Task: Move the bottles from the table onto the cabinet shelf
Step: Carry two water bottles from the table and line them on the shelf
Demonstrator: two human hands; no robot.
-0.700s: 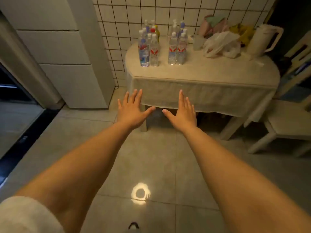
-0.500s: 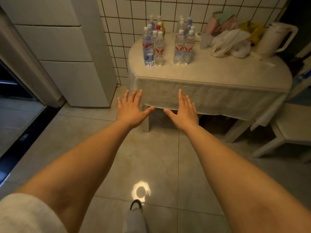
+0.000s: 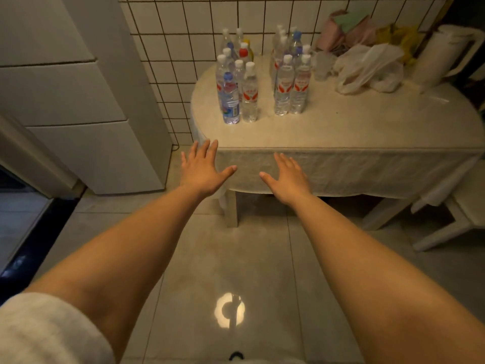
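Observation:
Several clear plastic water bottles stand upright in two clusters on the cloth-covered table (image 3: 367, 132): a left cluster (image 3: 236, 82) near the table's left end and a right cluster (image 3: 290, 77) beside it. Most carry red-and-white labels; one front bottle (image 3: 231, 101) has a blue label. My left hand (image 3: 203, 170) is stretched out flat, fingers apart, level with the table's front left corner. My right hand (image 3: 288, 177) is also flat and empty, in front of the hanging tablecloth. Both hands are well short of the bottles. No cabinet shelf is in view.
A white fridge-like unit (image 3: 78, 101) stands left of the table against a tiled wall. On the table's far right lie plastic bags (image 3: 370, 67), a glass (image 3: 321, 65) and a white jug (image 3: 441, 56). A white chair (image 3: 456, 211) stands at the right. The floor is tiled.
The view has closed in on the table, so the bottles appear larger and nearer. Both hands stay flat and empty, now level with the table's front edge.

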